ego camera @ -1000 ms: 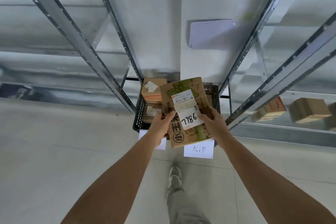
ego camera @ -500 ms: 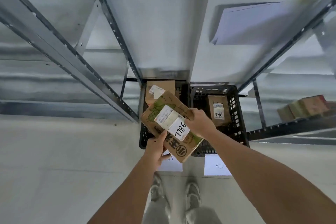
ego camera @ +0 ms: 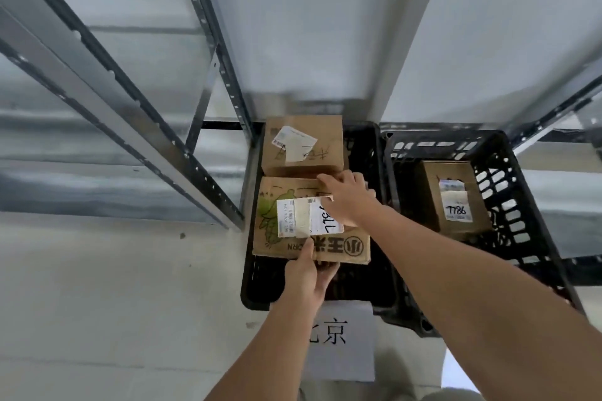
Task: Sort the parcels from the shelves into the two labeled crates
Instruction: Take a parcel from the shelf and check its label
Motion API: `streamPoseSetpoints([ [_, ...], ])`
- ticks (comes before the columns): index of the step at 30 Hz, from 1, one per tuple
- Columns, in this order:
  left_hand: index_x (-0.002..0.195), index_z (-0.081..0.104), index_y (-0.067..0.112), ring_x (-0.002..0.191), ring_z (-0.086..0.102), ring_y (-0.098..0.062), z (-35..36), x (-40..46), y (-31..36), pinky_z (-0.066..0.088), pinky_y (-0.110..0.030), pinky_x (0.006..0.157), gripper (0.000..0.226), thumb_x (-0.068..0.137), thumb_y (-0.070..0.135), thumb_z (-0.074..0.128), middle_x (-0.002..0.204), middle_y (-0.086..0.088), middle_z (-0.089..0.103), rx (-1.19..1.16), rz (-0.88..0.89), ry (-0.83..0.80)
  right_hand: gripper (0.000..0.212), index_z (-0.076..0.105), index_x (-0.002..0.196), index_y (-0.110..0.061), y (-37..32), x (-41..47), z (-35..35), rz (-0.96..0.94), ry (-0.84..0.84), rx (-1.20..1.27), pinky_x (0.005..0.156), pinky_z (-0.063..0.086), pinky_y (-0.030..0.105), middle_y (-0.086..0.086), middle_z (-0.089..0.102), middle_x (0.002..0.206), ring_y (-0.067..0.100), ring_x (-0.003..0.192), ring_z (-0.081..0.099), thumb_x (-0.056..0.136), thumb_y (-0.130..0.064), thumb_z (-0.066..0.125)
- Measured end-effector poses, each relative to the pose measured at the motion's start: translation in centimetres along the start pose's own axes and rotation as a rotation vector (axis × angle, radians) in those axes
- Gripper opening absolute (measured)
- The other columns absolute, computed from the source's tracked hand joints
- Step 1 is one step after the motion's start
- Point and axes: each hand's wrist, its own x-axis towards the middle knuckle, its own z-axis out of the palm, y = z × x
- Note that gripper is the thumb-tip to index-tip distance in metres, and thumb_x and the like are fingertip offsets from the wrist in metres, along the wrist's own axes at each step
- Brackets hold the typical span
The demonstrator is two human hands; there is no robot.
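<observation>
A flat cardboard parcel [ego camera: 286, 238] with green print and a white label lies level inside the left black crate [ego camera: 252, 286]. My left hand [ego camera: 308, 277] pinches its near edge, thumb on top. My right hand [ego camera: 347, 200] lies on its far right part, fingers bent over the far edge. Behind it in the same crate sits another brown parcel [ego camera: 303, 145] with a peeling label. The right black crate [ego camera: 508, 172] holds a small brown parcel [ego camera: 456, 198] marked 7786.
Paper labels lie on the floor in front of the crates, one with Chinese characters [ego camera: 342, 338], another white sheet [ego camera: 456, 371] at the right. Grey metal shelf uprights [ego camera: 107, 101] rise left and right of the crates. A white wall stands behind.
The parcel has gone from being held tilted above the crates to lying flat in the left crate. Both hands stayed on it, and the view has come closer to the crates.
</observation>
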Motion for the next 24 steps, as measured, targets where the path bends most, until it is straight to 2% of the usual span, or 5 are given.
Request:
streamPoseSetpoints([
  [6, 0.124, 0.046, 0.011, 0.101, 0.064, -0.032, -0.5, 5.7, -0.3, 0.053, -0.055, 0.097, 0.027, 0.101, 0.016, 0.058, 0.112, -0.017, 0.061, 0.016, 0.101, 0.06, 0.069, 0.009, 0.16, -0.028, 2.2, 3.6, 5.3, -0.201, 0.103, -0.047, 0.122, 0.007, 0.061, 0.002, 0.0, 0.167, 0.024, 0.154, -0.009, 0.103, -0.036, 0.047],
  [11, 0.128, 0.054, 0.005, 0.085, 0.065, -0.022, -0.2, 8.3, 0.9, 0.055, -0.04, 0.096, 0.026, 0.103, 0.008, 0.052, 0.123, -0.013, 0.06, 0.086, 0.172, 0.176, 0.081, 0.002, 0.159, -0.028, 4.2, 2.1, 10.1, 0.05, 0.141, 0.136, 0.122, 0.022, 0.052, 0.01, -0.023, 0.164, 0.037, 0.153, -0.001, 0.099, -0.048, 0.052],
  [16, 0.104, 0.062, 0.014, 0.076, 0.06, -0.016, -3.0, 8.0, 2.1, 0.053, -0.033, 0.062, 0.012, 0.1, 0.021, 0.052, 0.097, -0.004, 0.066, 1.35, 0.744, 0.381, 0.073, 0.007, 0.159, -0.033, 4.2, 1.1, 12.7, 0.063, 0.056, 0.273, 0.116, 0.032, 0.046, 0.009, -0.03, 0.161, 0.036, 0.153, 0.005, 0.101, -0.052, 0.046],
  [20, 0.137, 0.05, 0.012, 0.129, 0.051, -0.028, -3.5, 9.5, 5.6, 0.048, -0.04, 0.106, 0.044, 0.101, 0.038, 0.045, 0.142, -0.012, 0.052, 1.918, 1.299, 0.292, 0.073, 0.0, 0.16, -0.03, 4.6, 1.7, 13.0, -0.001, 0.086, 0.238, 0.121, 0.022, 0.047, 0.01, -0.035, 0.16, 0.032, 0.153, -0.016, 0.102, -0.053, 0.039],
  [24, 0.157, -0.012, 0.017, 0.153, -0.017, -0.023, -4.2, 12.6, 7.7, -0.007, -0.041, 0.124, 0.076, 0.098, 0.063, -0.002, 0.164, -0.01, -0.022, 2.429, 1.144, 0.163, 0.074, -0.013, 0.158, -0.031, 5.6, 2.0, 15.3, -0.03, 0.143, 0.143, 0.125, -0.002, 0.048, 0.013, -0.038, 0.158, 0.029, 0.148, -0.032, 0.102, -0.06, 0.025],
])
